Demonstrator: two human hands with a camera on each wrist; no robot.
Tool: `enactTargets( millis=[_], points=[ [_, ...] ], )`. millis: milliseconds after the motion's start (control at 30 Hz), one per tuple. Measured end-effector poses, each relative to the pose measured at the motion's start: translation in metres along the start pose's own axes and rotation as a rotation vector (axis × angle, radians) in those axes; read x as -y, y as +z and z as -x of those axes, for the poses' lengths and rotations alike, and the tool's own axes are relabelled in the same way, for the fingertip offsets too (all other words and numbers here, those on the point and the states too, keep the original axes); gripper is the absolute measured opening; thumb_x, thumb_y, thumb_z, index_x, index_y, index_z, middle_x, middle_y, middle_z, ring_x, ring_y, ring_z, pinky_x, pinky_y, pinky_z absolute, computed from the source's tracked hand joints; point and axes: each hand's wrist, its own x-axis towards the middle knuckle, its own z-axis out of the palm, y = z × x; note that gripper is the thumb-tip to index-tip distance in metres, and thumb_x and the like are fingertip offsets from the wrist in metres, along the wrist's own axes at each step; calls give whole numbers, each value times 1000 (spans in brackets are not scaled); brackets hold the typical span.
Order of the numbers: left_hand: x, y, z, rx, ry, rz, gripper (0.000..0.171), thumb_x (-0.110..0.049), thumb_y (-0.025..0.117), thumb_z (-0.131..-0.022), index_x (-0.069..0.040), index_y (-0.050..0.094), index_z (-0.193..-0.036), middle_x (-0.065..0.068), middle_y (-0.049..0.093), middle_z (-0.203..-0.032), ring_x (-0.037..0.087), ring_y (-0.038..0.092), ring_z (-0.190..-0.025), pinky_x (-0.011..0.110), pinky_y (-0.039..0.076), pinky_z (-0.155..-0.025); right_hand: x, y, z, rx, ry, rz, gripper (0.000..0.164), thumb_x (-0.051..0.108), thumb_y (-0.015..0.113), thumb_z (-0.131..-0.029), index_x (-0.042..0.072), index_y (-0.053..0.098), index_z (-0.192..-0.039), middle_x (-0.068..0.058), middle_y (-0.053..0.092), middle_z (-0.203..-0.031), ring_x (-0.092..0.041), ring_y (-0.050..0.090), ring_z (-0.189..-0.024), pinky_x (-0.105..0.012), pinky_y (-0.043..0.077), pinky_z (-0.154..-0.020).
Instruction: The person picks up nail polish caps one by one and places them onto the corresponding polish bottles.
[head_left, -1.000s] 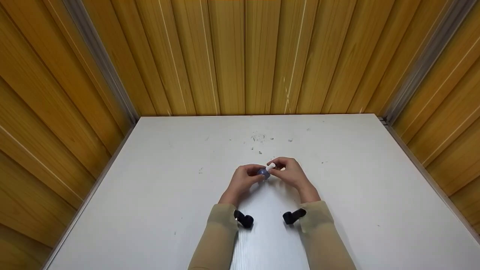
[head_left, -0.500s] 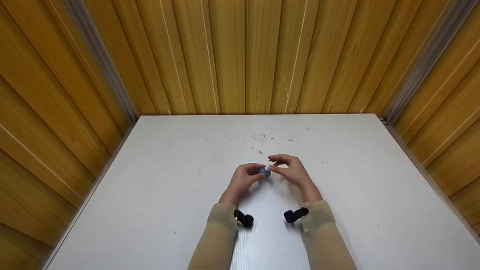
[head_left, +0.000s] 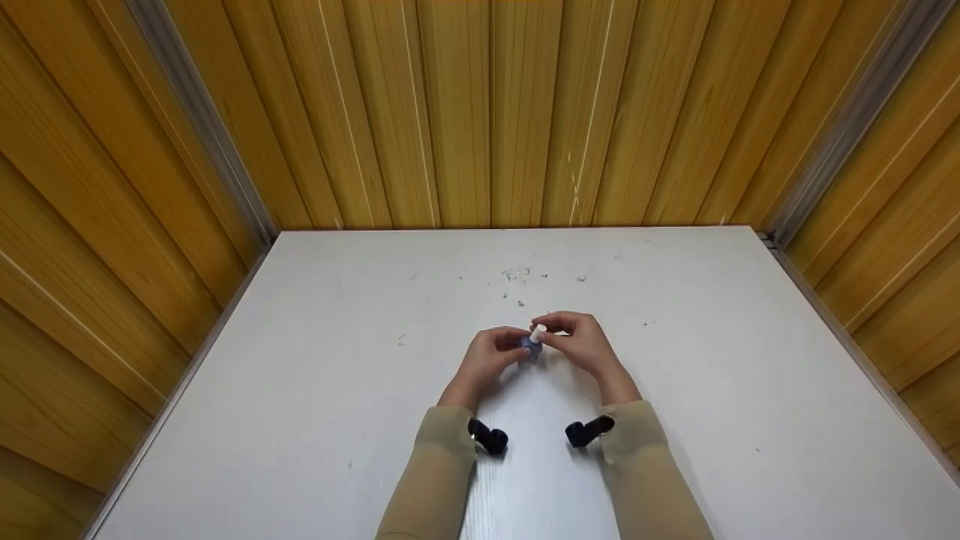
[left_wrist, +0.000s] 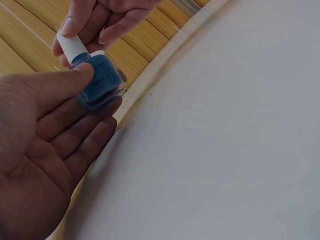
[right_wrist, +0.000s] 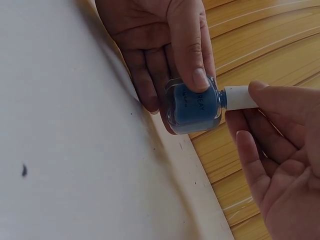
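Over one white surface (head_left: 300, 375), left hand (head_left: 481, 358) pinches one blue bottle (right_wrist: 196, 109), right hand (head_left: 586, 348) pinches its one white cap (right_wrist: 239, 97).

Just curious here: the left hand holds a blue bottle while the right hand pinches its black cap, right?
The cap is white, not black: see the right wrist view. The left hand holds the blue bottle; the right hand pinches the cap.

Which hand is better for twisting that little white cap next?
Probably the right hand: it pinches the white cap, while the left hand is busy holding the blue bottle.
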Motion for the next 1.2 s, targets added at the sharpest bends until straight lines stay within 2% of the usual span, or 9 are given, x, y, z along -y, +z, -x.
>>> enactTargets(
  millis=[200, 400, 533, 633, 767, 867, 933, 1067, 1200],
  points=[
    [-1, 0, 1, -1, -2, -11, 28, -4, 75, -91, -2, 74, -118, 16, 77, -116, 27, 74, -111, 38, 58, -99, 0, 1, 0, -21, 7, 27, 25, 13, 79, -90, 1, 76, -112, -16, 77, -109, -12, 66, -90, -20, 51, -75],
    [-2, 0, 2, 6, -17, -12, 26, -3, 75, -92, -5, 75, -118, 13, 77, -116, 25, 73, -111, 37, 58, -100, -4, 3, -2, -55, 15, 33, 18, 14, 82, -87, 3, 76, -101, -4, 76, -93, -11, 63, -85, -21, 49, -74],
    [-1, 1, 1, 5, -29, 5, 26, -3, 74, -92, -6, 75, -117, 12, 77, -117, 24, 73, -112, 37, 57, -101, -3, 3, -2, -57, 18, 26, 17, 13, 83, -86, 3, 74, -97, 0, 73, -90, -12, 62, -84, -22, 48, -73],
    [-1, 1, 2, 5, -21, 17, 26, -3, 74, -92, -4, 74, -118, 13, 77, -118, 25, 73, -112, 37, 57, -101, -3, 2, -1, -30, 25, 30, 27, 16, 82, -88, 1, 73, -109, -8, 75, -101, -18, 66, -93, -24, 50, -77],
    [0, 0, 2, 6, -14, 26, 26, -3, 74, -93, -4, 74, -119, 14, 77, -117, 25, 72, -113, 35, 57, -100, -5, -1, -1, 23, 18, 0, 43, 20, 80, -91, 1, 69, -128, -16, 73, -125, -31, 67, -117, -38, 54, -97],
    [0, 0, 1, 4, -20, 30, 26, -3, 74, -92, -4, 74, -118, 13, 77, -117, 24, 73, -112, 34, 57, -100, -4, -3, 0, 40, 6, -37, 39, 17, 79, -91, 4, 71, -127, -14, 73, -128, -32, 64, -126, -44, 50, -108],
    [1, 0, 1, 4, -17, 39, 26, -2, 74, -92, -3, 74, -118, 15, 76, -117, 24, 73, -110, 34, 58, -98, -3, -3, 0, 47, -3, -48, 34, 13, 78, -92, 4, 72, -124, -15, 73, -126, -33, 65, -125, -39, 52, -105],
    [0, 1, 1, 0, -16, 40, 27, -2, 74, -92, 0, 73, -119, 17, 76, -116, 25, 74, -109, 33, 58, -95, -2, -2, 0, 39, -10, -50, 28, 6, 75, -92, 1, 74, -119, -18, 74, -122, -31, 68, -117, -21, 54, -91],
    [0, 1, 1, -2, -26, 34, 27, -1, 74, -91, 0, 73, -119, 16, 76, -116, 26, 74, -110, 33, 59, -95, -4, -1, -2, 18, 0, -31, 25, 6, 77, -91, 1, 75, -115, -18, 75, -118, -23, 70, -107, -17, 53, -84]
  ],
)
